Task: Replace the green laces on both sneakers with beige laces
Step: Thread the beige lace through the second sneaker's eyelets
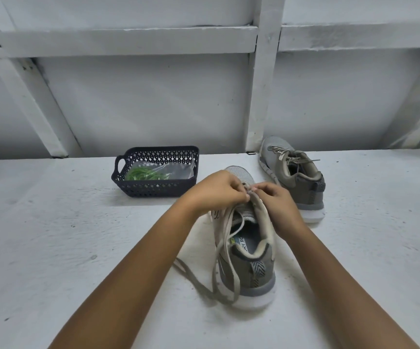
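left of the near sneaker (251, 268) sits a dark basket (153, 190) holding green laces (146, 174). over that sneaker's tongue, the left hand (216, 190) and right hand (277, 200) each pinch its beige lace (225, 233). behind it to the right stands the second sneaker (294, 177), already beige-laced.

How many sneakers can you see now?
2. Near sneaker: directly in front, left hand and right hand pinching its beige lace. Far sneaker: by the back wall, right of the basket.
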A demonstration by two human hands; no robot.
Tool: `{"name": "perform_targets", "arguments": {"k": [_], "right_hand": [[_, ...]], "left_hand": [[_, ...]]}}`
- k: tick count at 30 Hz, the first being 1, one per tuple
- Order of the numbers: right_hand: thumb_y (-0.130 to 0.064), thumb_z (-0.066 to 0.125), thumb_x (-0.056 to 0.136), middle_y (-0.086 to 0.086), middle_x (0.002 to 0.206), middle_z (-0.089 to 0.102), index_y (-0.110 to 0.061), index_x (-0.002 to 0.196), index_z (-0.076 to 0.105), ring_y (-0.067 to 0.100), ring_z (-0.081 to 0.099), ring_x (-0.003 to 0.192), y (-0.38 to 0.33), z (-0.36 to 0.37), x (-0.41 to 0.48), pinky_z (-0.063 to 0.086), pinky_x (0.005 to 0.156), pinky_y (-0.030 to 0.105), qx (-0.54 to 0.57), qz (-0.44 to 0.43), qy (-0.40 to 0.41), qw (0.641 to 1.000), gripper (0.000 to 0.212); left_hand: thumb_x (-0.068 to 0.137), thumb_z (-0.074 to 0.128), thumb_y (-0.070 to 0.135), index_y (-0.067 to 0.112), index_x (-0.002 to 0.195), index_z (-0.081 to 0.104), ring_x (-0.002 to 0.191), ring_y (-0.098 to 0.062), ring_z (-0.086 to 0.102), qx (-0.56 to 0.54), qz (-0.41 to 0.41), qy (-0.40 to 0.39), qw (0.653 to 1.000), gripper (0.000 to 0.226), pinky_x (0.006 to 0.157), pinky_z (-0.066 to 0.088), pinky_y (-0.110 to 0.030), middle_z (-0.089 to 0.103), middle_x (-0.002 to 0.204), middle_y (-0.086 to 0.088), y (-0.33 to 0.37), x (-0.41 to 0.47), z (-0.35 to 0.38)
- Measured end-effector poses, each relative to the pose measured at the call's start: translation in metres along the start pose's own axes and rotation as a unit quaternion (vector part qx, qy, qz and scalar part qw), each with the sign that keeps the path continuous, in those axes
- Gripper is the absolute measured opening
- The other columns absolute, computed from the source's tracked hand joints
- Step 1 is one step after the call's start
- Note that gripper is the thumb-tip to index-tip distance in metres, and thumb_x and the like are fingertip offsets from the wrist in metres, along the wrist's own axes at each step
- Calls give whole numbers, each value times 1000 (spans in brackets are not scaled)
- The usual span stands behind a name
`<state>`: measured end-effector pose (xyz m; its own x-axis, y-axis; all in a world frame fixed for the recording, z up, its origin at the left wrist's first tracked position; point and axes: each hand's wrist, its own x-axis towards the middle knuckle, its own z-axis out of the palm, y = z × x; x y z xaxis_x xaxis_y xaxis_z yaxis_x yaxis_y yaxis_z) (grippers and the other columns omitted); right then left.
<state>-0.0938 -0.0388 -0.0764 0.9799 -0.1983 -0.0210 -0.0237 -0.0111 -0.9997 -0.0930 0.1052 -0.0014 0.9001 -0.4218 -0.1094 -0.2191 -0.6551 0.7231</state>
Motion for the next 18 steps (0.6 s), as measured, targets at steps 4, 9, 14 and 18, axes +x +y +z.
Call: {"name": "perform_targets", "arguments": {"k": [4, 9, 14, 18], "right_hand": [[-6, 59, 89, 6, 80, 66, -10, 83, 67, 16, 60, 76, 1, -1, 1, 48, 77, 31, -6, 6, -4, 1000, 11], [-5, 59, 89, 4, 79, 65, -10, 82, 66, 14, 60, 73, -1, -1, 0, 48, 74, 26, 4, 5, -5, 1000, 11], [-5, 57, 91, 3, 80, 65, -11, 83, 66, 13, 60, 75, -2, -1, -2, 48, 73, 23, 1, 4, -3, 1000, 13], [-6, 55, 91, 1, 83, 66, -11, 84, 67, 11, 60, 77, -3, 0, -3, 48, 75, 22, -3, 2, 2, 1000, 14]], "left_hand": [[83, 69, 11, 16, 70, 70, 60, -8, 49, -67, 34, -47, 996, 14, 56, 37, -18, 59, 63, 1, -2, -16, -4], [81, 70, 7, 9, 77, 75, 63, 3, 53, -68, 46, -47, 996, 6, 62, 41, -10, 61, 59, 19, -6, -23, -1], [84, 66, 23, 28, 84, 75, 98, -7, 45, 54, 38, -13, 998, 10, 89, 39, -23, 47, 91, 7, -5, -27, 5], [88, 59, 39, 41, 99, 70, 109, -20, 34, 216, 22, -82, 973, 15, 97, 35, -34, 32, 99, 3, -5, -38, 3]]}}
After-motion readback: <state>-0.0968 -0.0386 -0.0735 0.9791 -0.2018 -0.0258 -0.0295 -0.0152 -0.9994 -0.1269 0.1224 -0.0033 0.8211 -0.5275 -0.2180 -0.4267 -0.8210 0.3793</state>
